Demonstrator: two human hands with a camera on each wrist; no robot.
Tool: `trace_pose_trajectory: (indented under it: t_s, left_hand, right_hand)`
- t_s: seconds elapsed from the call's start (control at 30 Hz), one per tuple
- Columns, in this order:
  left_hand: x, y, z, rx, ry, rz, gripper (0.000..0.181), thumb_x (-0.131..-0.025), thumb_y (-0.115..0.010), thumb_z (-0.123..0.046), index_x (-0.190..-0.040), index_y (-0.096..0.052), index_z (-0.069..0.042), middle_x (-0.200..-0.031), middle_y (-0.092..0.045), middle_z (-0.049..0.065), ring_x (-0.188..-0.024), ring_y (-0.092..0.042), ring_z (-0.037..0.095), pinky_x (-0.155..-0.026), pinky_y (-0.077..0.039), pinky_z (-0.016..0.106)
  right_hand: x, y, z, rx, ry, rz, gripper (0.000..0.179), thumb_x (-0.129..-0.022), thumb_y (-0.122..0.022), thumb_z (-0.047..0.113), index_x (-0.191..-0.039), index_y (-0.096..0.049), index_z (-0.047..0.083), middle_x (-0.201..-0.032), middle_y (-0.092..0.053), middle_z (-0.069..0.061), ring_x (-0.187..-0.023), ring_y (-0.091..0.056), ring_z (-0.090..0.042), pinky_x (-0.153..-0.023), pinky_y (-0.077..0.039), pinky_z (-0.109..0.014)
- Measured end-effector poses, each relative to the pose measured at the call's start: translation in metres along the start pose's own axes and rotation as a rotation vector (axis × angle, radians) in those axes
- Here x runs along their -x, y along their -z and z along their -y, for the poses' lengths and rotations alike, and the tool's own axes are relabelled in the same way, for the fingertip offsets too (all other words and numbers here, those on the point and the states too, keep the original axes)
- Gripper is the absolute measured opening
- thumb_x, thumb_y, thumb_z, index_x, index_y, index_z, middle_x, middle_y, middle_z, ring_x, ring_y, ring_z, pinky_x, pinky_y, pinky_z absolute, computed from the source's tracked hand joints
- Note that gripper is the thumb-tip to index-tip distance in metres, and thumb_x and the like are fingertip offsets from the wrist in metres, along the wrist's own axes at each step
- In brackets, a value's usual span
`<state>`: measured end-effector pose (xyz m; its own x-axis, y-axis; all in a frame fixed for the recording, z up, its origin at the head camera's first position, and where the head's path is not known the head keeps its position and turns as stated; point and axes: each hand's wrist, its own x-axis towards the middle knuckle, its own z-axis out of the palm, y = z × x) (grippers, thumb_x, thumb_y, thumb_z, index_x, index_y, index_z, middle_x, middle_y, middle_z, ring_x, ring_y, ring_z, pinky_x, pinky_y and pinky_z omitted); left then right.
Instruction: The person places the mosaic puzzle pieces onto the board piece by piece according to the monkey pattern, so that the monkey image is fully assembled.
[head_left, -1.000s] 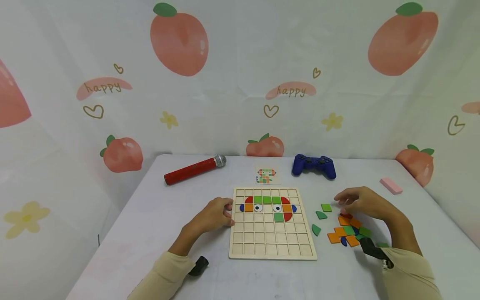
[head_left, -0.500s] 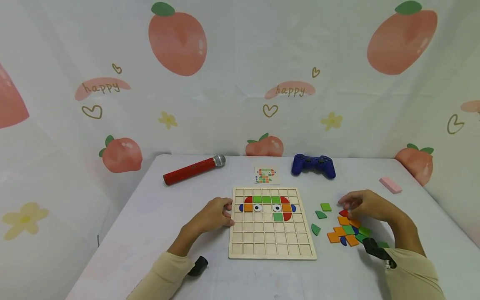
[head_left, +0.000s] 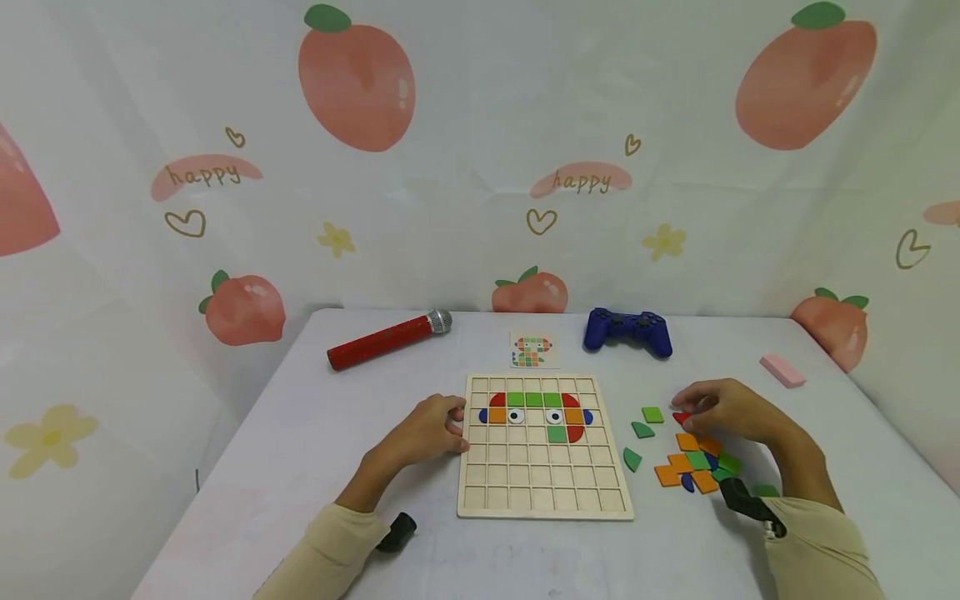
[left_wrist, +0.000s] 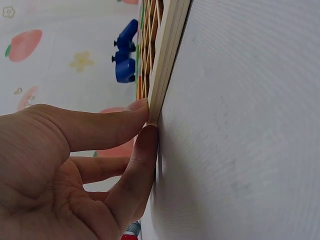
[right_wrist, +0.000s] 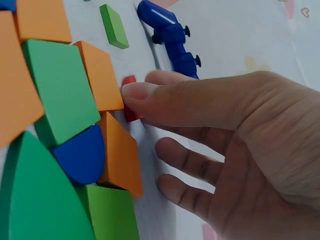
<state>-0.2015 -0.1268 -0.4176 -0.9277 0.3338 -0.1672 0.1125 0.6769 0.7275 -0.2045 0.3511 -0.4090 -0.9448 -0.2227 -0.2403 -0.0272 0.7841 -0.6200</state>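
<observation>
My left hand (head_left: pixel 427 429) pinches the left edge of a wooden grid board (head_left: pixel 517 500); in the left wrist view its thumb and a finger meet at the board's corner edge (left_wrist: pixel 162 75). Coloured tiles on the board form part of a face with two eye tiles (head_left: pixel 516 416). To the right, my right hand (head_left: pixel 731 410) pinches a small red tile (head_left: pixel 681 418) between thumb and index finger, low over the table. The thumb covers part of that red tile (right_wrist: pixel 131 114) in the right wrist view, so its full outline is hidden. Its other fingers are loosely bent.
Loose orange, green and blue tiles (head_left: pixel 686 463) lie heaped below my right hand. A green square (head_left: pixel 652 414) and two green quarter-round tiles (head_left: pixel 632 459) lie nearer the board. Behind are a pattern card (head_left: pixel 534 351), red microphone (head_left: pixel 388 340), blue game controller (head_left: pixel 628 332) and pink block (head_left: pixel 782 371).
The red tile has shifted away from the heap, up and left toward the green square, with my right fingers on it. My left hand and the board stay put.
</observation>
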Motion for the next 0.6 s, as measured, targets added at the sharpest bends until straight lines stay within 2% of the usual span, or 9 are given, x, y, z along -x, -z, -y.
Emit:
trace_pose_trajectory:
  t_s: [0.1,0.2,0.33,0.5,0.6]
  left_hand:
    - [0.0,0.0,0.001,-0.001,-0.003,-0.001,0.066,-0.084,-0.087,0.0,-0.143,-0.058,0.008,-0.106,-0.058,0.009,-0.091,-0.06,0.017,-0.081,-0.057,0.03]
    - [0.0,0.0,0.001,0.001,-0.006,-0.002,0.066,-0.083,-0.087,0.0,-0.142,-0.058,0.009,-0.106,-0.057,0.009,-0.092,-0.06,0.018,-0.081,-0.057,0.031]
    - [0.0,0.0,0.001,0.0,-0.006,-0.001,0.067,-0.084,-0.087,0.0,-0.143,-0.058,0.009,-0.106,-0.058,0.009,-0.092,-0.06,0.018,-0.081,-0.057,0.03]
    - [0.0,0.0,0.001,0.01,-0.01,-0.001,0.067,-0.084,-0.087,0.0,-0.143,-0.058,0.009,-0.106,-0.058,0.009,-0.091,-0.06,0.018,-0.08,-0.057,0.03]
    - [0.0,0.0,0.001,0.01,-0.012,-0.003,0.067,-0.084,-0.087,0.001,-0.143,-0.058,0.009,-0.106,-0.058,0.009,-0.091,-0.06,0.018,-0.08,-0.057,0.03]
  right_hand:
    - [0.0,0.0,0.0,0.003,-0.008,-0.004,0.037,-0.091,-0.078,0.018,-0.125,-0.074,0.004,-0.116,-0.074,-0.009,-0.1,-0.063,-0.024,-0.091,-0.056,-0.047]
    - [0.0,0.0,0.0,0.007,-0.013,-0.006,0.037,-0.091,-0.078,0.017,-0.125,-0.074,0.003,-0.118,-0.074,-0.011,-0.103,-0.064,-0.026,-0.095,-0.056,-0.053]
    - [0.0,0.0,0.002,0.009,-0.039,-0.012,0.037,-0.09,-0.08,0.019,-0.123,-0.075,0.002,-0.117,-0.073,-0.013,-0.102,-0.063,-0.027,-0.095,-0.056,-0.055]
    - [-0.002,-0.002,0.007,0.026,-0.056,-0.029,0.043,-0.091,-0.082,0.026,-0.123,-0.074,0.0,-0.114,-0.072,-0.012,-0.1,-0.061,-0.027,-0.092,-0.056,-0.051]
    - [-0.004,-0.005,0.012,0.035,-0.046,-0.042,0.046,-0.091,-0.083,0.031,-0.124,-0.074,0.0,-0.11,-0.072,-0.009,-0.098,-0.06,-0.026,-0.087,-0.056,-0.043]
